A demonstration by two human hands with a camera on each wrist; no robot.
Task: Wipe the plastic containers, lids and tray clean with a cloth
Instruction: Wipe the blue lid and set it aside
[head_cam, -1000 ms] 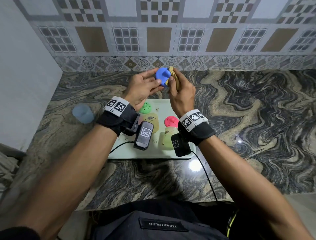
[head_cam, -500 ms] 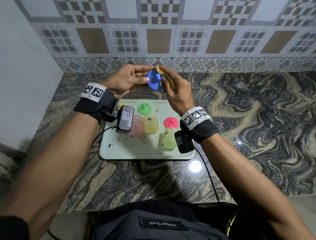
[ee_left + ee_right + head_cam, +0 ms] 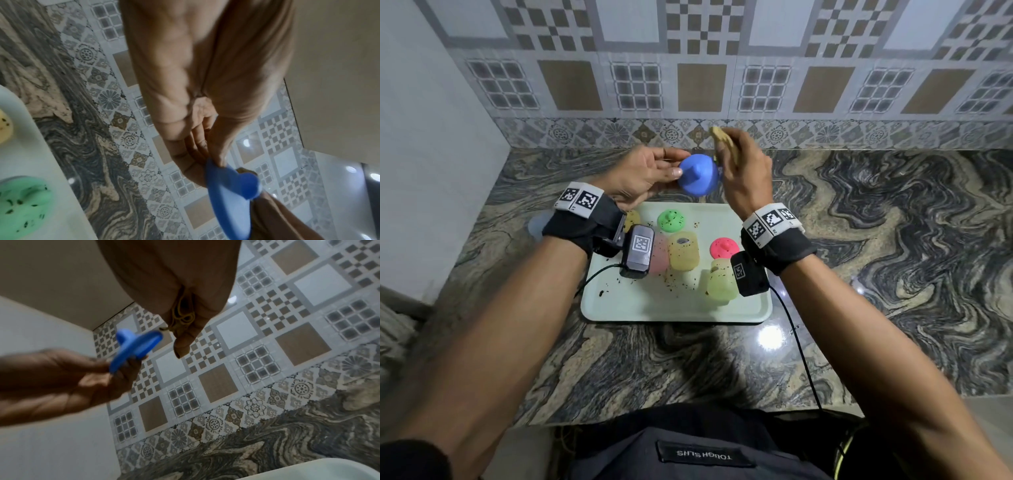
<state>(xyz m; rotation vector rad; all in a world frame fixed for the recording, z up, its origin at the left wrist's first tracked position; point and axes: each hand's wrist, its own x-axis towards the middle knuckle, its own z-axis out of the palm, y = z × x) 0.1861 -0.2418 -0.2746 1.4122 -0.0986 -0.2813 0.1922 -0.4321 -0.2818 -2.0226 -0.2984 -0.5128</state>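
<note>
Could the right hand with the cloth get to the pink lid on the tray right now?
Probably yes: the pink lid lies uncovered on the tray, just below the right hand, which holds only the cloth.

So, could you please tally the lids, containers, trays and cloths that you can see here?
Lids: 4 (blue lid, green lid, pink lid, yellow lid, partly hidden)
Containers: 4 (pink container, yellow container, green container, blue container off the tray)
Trays: 1 (tray)
Cloths: 1 (cloth)
Total: 10
</note>
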